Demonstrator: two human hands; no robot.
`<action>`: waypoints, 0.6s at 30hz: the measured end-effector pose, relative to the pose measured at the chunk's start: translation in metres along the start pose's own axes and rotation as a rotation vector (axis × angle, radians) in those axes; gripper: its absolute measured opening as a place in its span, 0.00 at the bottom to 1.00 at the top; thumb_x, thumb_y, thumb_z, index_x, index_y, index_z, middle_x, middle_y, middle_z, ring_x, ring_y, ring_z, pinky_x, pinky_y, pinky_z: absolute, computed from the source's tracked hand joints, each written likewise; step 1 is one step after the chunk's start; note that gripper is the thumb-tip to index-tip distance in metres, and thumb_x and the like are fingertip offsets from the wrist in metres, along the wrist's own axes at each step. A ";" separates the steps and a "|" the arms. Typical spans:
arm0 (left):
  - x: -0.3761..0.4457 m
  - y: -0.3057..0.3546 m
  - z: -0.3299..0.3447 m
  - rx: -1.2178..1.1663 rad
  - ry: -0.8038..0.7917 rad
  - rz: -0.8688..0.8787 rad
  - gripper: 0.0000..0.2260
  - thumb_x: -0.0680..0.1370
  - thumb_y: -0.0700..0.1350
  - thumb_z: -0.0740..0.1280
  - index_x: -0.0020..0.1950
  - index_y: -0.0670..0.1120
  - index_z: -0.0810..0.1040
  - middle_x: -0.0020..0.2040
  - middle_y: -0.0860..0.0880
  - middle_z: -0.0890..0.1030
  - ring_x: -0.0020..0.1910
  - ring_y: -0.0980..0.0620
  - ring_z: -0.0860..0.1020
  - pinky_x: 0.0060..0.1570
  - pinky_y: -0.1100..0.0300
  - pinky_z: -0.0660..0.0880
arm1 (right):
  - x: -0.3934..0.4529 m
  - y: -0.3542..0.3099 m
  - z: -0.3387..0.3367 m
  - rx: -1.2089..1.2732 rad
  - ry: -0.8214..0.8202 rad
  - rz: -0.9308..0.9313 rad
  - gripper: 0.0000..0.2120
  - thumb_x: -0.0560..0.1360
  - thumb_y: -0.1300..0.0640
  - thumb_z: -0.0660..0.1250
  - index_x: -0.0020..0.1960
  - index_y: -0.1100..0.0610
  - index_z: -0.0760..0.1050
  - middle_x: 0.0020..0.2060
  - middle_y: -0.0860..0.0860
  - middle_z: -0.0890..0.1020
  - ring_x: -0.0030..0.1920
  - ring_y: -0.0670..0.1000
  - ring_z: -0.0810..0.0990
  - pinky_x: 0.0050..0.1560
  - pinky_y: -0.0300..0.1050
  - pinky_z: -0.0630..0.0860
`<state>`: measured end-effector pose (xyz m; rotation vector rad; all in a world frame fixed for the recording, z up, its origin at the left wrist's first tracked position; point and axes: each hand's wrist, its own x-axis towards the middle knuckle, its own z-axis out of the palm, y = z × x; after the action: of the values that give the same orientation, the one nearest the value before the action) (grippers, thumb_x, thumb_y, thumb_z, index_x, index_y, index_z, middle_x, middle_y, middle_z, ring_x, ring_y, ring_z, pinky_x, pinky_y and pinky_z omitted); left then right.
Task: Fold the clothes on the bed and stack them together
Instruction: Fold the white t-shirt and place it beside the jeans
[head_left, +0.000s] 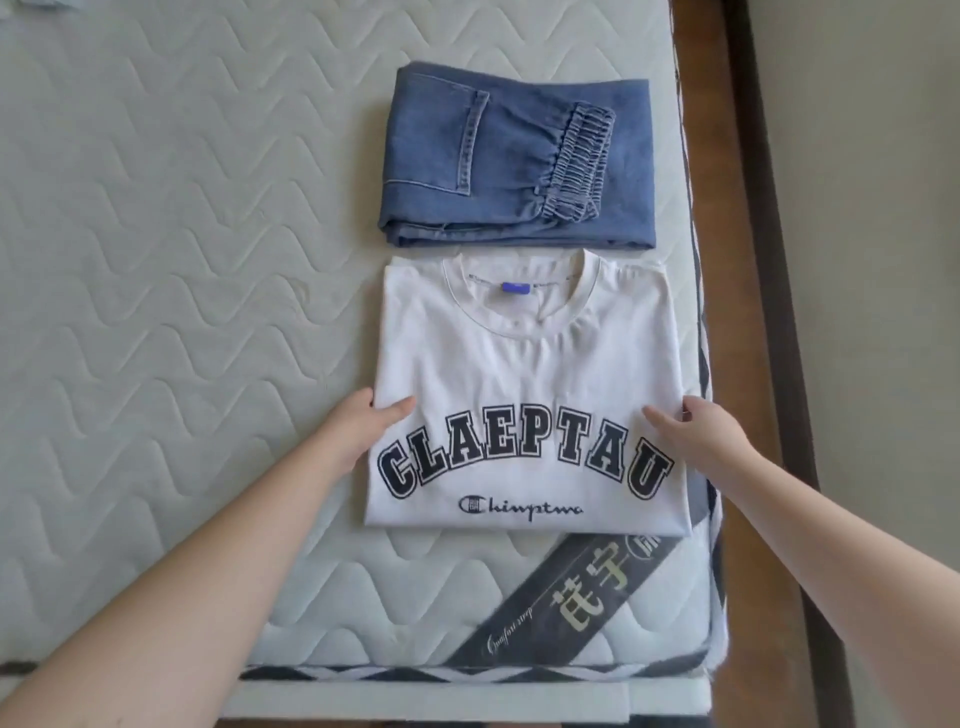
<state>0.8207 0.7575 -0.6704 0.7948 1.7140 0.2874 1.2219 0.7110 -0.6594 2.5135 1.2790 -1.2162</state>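
A folded white T-shirt (524, 364) with dark block lettering lies flat on the mattress (156, 260), collar pointing away from me. Just beyond it sits a folded pair of blue jeans (514, 161), elastic waistband on top. My left hand (363, 431) holds the shirt's left edge, thumb on top and fingers tucked under the fabric. My right hand (701, 436) holds the right edge the same way, thumb resting on the cloth. The fingers of both hands are hidden beneath the shirt.
The quilted mattress stretches wide to the left. Its right edge and a brown wooden bed frame (727, 260) run close to the clothes. A dark label band (566, 603) crosses the near right corner. Floor lies beyond the frame.
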 end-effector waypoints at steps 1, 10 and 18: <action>-0.010 -0.013 0.002 0.007 -0.003 -0.004 0.09 0.75 0.49 0.74 0.49 0.47 0.77 0.49 0.49 0.83 0.46 0.52 0.82 0.42 0.60 0.76 | -0.011 0.007 0.006 0.011 -0.002 0.002 0.23 0.75 0.37 0.65 0.41 0.59 0.71 0.35 0.54 0.78 0.35 0.53 0.77 0.30 0.45 0.66; -0.065 -0.089 0.009 0.034 0.058 0.031 0.04 0.82 0.45 0.63 0.51 0.45 0.72 0.50 0.43 0.81 0.40 0.46 0.81 0.37 0.54 0.79 | -0.082 0.047 0.048 0.138 -0.037 0.061 0.21 0.78 0.38 0.62 0.46 0.58 0.71 0.35 0.54 0.81 0.32 0.53 0.82 0.31 0.50 0.79; -0.072 -0.105 0.011 0.127 0.205 0.119 0.02 0.81 0.41 0.64 0.53 0.45 0.73 0.48 0.42 0.82 0.31 0.51 0.77 0.29 0.66 0.71 | -0.092 0.070 0.065 0.218 0.093 0.050 0.17 0.78 0.41 0.64 0.46 0.56 0.72 0.38 0.54 0.81 0.35 0.54 0.80 0.38 0.52 0.79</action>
<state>0.8010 0.6311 -0.6788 0.9903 1.8944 0.3542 1.2002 0.5802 -0.6609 2.7657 1.1499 -1.3086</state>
